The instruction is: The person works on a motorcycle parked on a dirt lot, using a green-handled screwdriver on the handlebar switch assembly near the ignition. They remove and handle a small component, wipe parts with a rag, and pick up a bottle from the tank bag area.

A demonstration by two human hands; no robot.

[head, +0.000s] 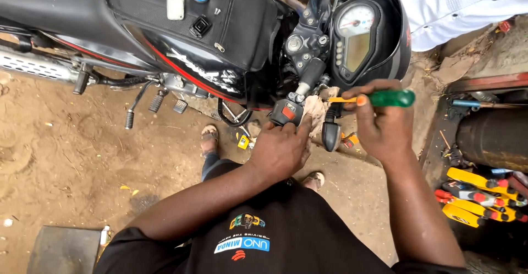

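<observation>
A black motorcycle (pixel 181 26) stands across the top of the head view, seen from above. My left hand (pixel 280 150) grips the black switch housing (pixel 286 111) on its handlebar, with a pale rag (pixel 316 109) beside the fingers. My right hand (pixel 379 122) holds a screwdriver with a green handle (pixel 391 98) and an orange collar, its tip pointing left toward the switch housing. The round instrument dial (pixel 356 34) sits just above my hands.
Sandy ground lies under the bike. Another person in a white shirt (pixel 462 4) stands at the top right. Yellow and red bottles (pixel 478 197) lie at the right near a dark drum (pixel 492 136). A grey slab (pixel 63 249) sits bottom left. My sandalled feet (pixel 209 139) are below the bike.
</observation>
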